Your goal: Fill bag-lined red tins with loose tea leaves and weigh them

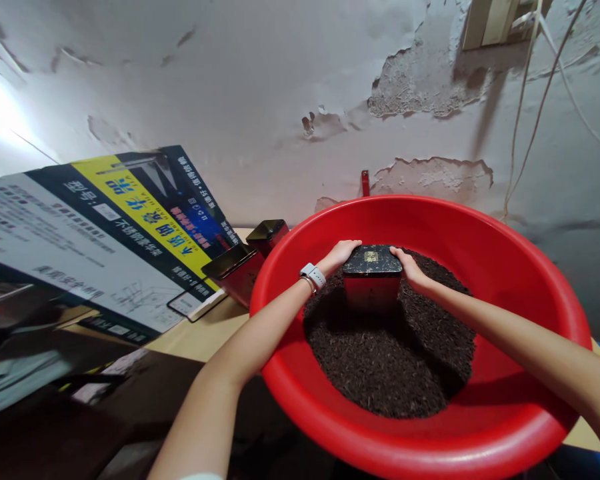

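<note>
A big red plastic basin (505,260) stands on a wooden table and holds a heap of dark loose tea leaves (395,360). A red square tin with a dark lid (373,277) stands upright in the leaves. My left hand (341,256) is closed on the left edge of the tin's lid; a white watch sits on that wrist. My right hand (409,268) grips the lid's right edge. Both hands press on the lid from the sides.
Two more red tins with dark lids (237,270) stand on the table left of the basin. A large printed cardboard box (95,233) leans at the left. A peeling wall with hanging cables rises behind.
</note>
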Demonstrator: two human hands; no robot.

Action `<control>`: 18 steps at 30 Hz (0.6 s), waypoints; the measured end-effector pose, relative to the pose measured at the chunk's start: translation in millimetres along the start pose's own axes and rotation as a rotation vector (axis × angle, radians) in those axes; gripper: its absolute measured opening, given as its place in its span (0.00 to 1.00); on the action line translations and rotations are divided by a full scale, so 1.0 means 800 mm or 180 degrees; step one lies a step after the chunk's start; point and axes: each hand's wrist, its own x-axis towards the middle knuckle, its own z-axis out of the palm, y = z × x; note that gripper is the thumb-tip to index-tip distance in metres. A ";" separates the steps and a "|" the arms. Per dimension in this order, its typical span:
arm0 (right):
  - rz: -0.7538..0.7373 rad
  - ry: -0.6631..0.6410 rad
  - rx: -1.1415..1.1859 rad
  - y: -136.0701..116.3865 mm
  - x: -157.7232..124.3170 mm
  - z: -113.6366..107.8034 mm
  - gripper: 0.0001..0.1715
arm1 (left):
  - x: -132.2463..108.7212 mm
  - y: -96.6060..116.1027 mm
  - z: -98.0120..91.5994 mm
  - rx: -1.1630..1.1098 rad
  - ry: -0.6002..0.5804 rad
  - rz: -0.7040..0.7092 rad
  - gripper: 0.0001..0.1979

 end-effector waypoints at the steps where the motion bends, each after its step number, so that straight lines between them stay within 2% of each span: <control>1: -0.0008 0.0027 0.0045 0.000 0.000 0.000 0.23 | 0.001 0.000 0.000 0.0018 0.0004 0.0004 0.14; 6: -0.0041 0.0152 0.0249 -0.001 -0.004 0.004 0.21 | 0.003 -0.001 0.002 0.0090 -0.0026 -0.0015 0.15; 10: 0.0042 0.0129 0.0036 -0.020 -0.011 0.003 0.21 | -0.001 0.000 -0.004 0.0043 -0.0152 -0.0034 0.17; 12: 0.0138 0.0215 -0.0269 -0.039 -0.017 -0.001 0.25 | -0.004 0.001 -0.012 -0.0082 -0.0373 -0.0194 0.28; 14: 0.0246 0.0158 -0.0536 -0.059 -0.025 -0.004 0.38 | -0.008 0.003 -0.022 -0.0214 -0.0681 -0.0440 0.46; 16: 0.0371 -0.0155 -0.0697 -0.076 -0.034 -0.007 0.51 | -0.012 0.007 -0.030 -0.0260 -0.0941 -0.0550 0.58; 18: 0.0438 -0.0422 -0.0793 -0.085 -0.042 -0.006 0.59 | -0.015 0.012 -0.034 -0.0169 -0.1054 -0.0463 0.63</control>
